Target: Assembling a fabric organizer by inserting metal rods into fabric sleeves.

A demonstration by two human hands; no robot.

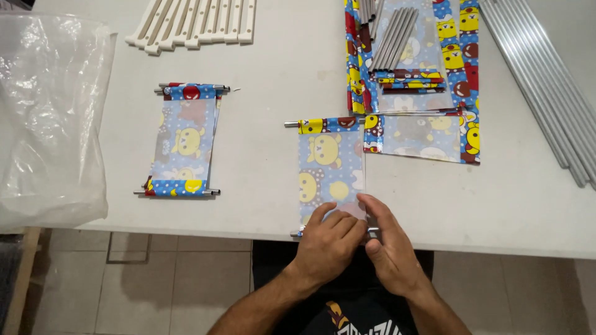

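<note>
A blue cartoon-bear patterned sheet [329, 164] lies on the white table [279, 124], with a thin metal rod [292, 124] through its far hem. Both hands rest on its near end at the table's front edge. My left hand [329, 242] presses flat on the near hem. My right hand [388, 248] pinches the near hem and the end of a second metal rod [372, 230] that runs through it. A finished panel [184, 139] with rods at both ends lies to the left.
A crumpled clear plastic bag [49, 118] covers the left edge. White slotted plastic strips [195, 25] lie at the back. A stack of patterned sheets [422, 105] with short grey rods [394, 37] sits back right, beside long aluminium rods [546, 87].
</note>
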